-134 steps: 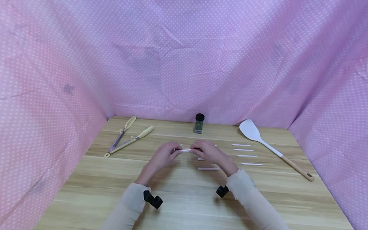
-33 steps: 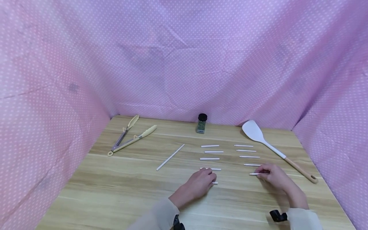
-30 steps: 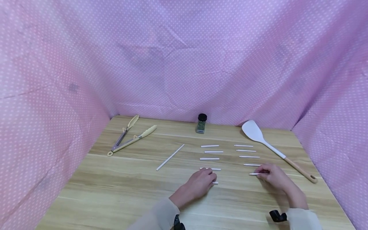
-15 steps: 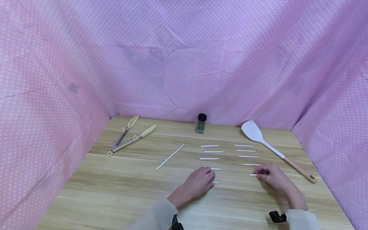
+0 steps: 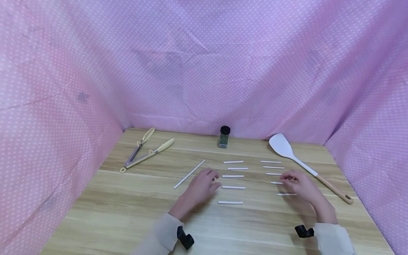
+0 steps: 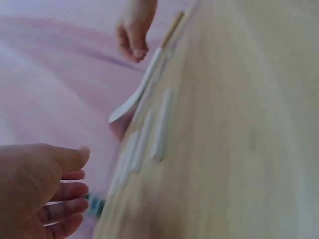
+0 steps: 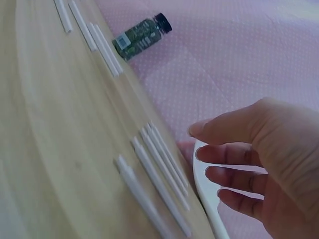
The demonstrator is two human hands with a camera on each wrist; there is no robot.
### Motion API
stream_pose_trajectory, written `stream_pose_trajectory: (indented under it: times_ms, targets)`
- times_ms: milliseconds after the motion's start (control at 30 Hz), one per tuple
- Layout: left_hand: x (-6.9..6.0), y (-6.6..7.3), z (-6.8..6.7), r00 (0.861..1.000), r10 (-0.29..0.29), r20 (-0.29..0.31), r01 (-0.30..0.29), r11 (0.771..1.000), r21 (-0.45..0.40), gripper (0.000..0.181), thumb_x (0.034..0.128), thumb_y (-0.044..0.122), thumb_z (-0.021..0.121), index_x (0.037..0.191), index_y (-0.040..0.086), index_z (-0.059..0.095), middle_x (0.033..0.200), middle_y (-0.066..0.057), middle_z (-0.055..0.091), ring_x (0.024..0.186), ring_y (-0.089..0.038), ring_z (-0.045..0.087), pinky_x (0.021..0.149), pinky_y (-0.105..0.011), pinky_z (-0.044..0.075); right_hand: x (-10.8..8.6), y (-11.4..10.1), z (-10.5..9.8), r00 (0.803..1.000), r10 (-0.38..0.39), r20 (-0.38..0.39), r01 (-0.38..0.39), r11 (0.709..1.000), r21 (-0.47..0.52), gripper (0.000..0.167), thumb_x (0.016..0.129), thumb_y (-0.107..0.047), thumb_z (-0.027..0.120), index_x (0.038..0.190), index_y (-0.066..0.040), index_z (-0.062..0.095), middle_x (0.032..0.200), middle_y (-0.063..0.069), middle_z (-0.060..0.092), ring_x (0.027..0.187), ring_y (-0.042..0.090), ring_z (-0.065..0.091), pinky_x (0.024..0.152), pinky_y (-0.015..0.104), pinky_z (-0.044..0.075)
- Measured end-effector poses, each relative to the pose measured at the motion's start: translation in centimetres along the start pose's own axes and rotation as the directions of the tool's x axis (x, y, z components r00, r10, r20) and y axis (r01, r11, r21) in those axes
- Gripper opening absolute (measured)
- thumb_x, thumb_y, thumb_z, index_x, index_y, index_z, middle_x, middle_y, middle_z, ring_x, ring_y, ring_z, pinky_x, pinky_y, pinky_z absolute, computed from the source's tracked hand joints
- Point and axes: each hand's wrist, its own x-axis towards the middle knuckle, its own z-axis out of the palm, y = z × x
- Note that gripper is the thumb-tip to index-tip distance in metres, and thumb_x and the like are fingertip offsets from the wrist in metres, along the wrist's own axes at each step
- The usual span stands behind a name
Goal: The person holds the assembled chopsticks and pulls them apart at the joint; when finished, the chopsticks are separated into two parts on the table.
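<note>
Above the table, my left hand (image 5: 198, 188) hovers between a long white stick (image 5: 189, 174) on its left and a column of short, plain-ended white sticks. Its fingers are loosely bent and hold nothing. The front stick (image 5: 230, 203) of that column lies flat in front of the others. My right hand (image 5: 301, 186), relaxed and likewise holding nothing, is over the right column of thinner short sticks with narrowed tips. Beneath it lies that column's front stick (image 5: 286, 194), its right end close to the hand. In the right wrist view, the fingers (image 7: 234, 154) stand apart from the sticks.
Cream-handled tongs (image 5: 143, 159) lie spread at the back left. A small black-capped spice jar (image 5: 224, 138) stands at the back middle. To the right lies a white spatula (image 5: 296, 161) with a wooden handle. A pink dotted cloth (image 5: 204, 71) surrounds the wooden table (image 5: 127, 202).
Earlier both hands held a white stick together at the middle. Short sticks then lay under each hand at both columns' fronts. Now both hands have let go; the left has moved back leftward.
</note>
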Motion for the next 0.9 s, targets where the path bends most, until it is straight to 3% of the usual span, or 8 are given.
stream_pose_trajectory:
  times_ms: [167, 400, 567, 767, 900]
  targets:
    - [-0.1, -2.0, -1.5, 0.994, -0.078, -0.073, 0.075, 0.996, -0.044, 0.027, 0.0935, 0.032, 0.061, 0.111, 0.012, 0.062, 0.105, 0.000, 0.059, 0.096, -0.015, 0.056, 0.080, -0.033, 0.050, 1.7, -1.1, 0.4, 1.000, -0.014, 0.010, 0.014, 1.000, -0.014, 0.011, 0.085, -0.007, 0.068, 0.095, -0.011, 0.071, 0.096, 0.000, 0.067, 0.090, 0.008, 0.058, 0.076, 0.034, 0.050]
    - [-0.7, -4.5, -2.9, 0.962, -0.225, -0.155, 0.207, 0.971, -0.124, 0.023, 0.0908, 0.025, 0.065, 0.107, 0.010, 0.062, 0.101, -0.003, 0.059, 0.092, -0.017, 0.054, 0.079, -0.035, 0.048, 4.6, -3.4, 1.4, 0.998, -0.068, -0.005, 0.068, 0.997, 0.041, 0.013, 0.086, -0.013, 0.070, 0.098, -0.011, 0.071, 0.096, 0.000, 0.069, 0.091, 0.015, 0.061, 0.074, 0.034, 0.050]
    - [-1.3, -5.8, -3.3, 0.946, -0.265, -0.185, 0.244, 0.961, -0.130, 0.025, 0.0877, 0.021, 0.069, 0.107, 0.006, 0.062, 0.101, -0.006, 0.059, 0.092, -0.021, 0.056, 0.079, -0.038, 0.049, 6.7, -5.1, 2.9, 0.994, -0.108, 0.018, 0.106, 0.991, 0.078, 0.017, 0.086, -0.015, 0.070, 0.102, -0.010, 0.070, 0.100, 0.001, 0.068, 0.093, 0.019, 0.061, 0.078, 0.040, 0.050]
    - [-1.9, -7.1, -3.5, 0.930, -0.319, -0.183, 0.295, 0.944, -0.145, 0.028, 0.0873, 0.020, 0.069, 0.109, 0.004, 0.062, 0.105, -0.008, 0.059, 0.096, -0.023, 0.057, 0.084, -0.040, 0.049, 9.3, -6.7, 5.2, 0.985, -0.165, 0.054, 0.154, 0.974, 0.166, 0.019, 0.084, -0.009, 0.070, 0.103, -0.006, 0.069, 0.100, 0.005, 0.067, 0.093, 0.022, 0.059, 0.075, 0.041, 0.047]
    - [-2.2, -7.5, -3.6, 0.921, -0.339, -0.190, 0.314, 0.937, -0.151, 0.028, 0.0867, 0.019, 0.069, 0.110, 0.004, 0.062, 0.103, -0.009, 0.059, 0.095, -0.025, 0.056, 0.084, -0.041, 0.048, 10.8, -7.6, 6.8, 0.980, -0.184, 0.075, 0.165, 0.963, 0.211, 0.020, 0.083, -0.007, 0.070, 0.103, -0.005, 0.069, 0.101, 0.007, 0.067, 0.093, 0.024, 0.059, 0.078, 0.048, 0.047]
